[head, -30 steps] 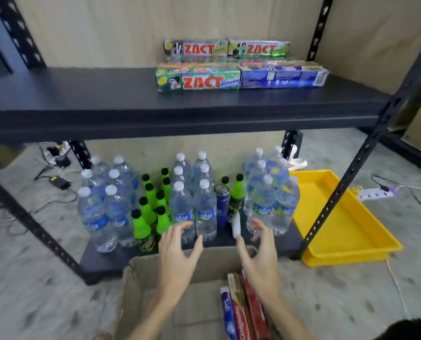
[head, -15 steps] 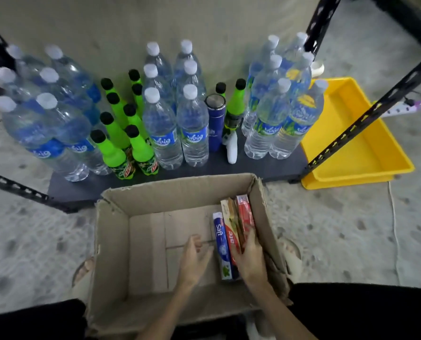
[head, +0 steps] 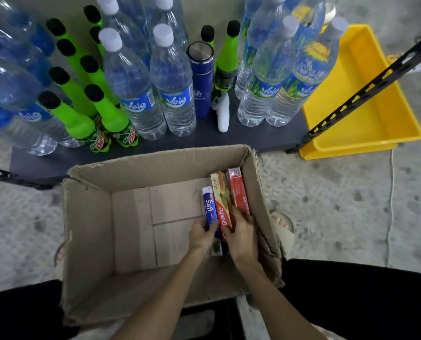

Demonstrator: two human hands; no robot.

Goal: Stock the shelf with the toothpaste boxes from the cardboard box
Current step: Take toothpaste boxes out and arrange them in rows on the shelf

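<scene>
I see both hands down in the cardboard box. My left hand has its fingers curled onto the blue toothpaste box. My right hand has its fingers clamped on the red Colgate box. Just past the right fingertips, the other red box leans against the box wall.

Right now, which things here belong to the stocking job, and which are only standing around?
Part of the job:
- cardboard box
- blue toothpaste box
- Colgate box
- red toothpaste box
- left hand, right hand

Only standing around:
- water bottles
- green soda bottles
- blue flask
- yellow tray
</scene>
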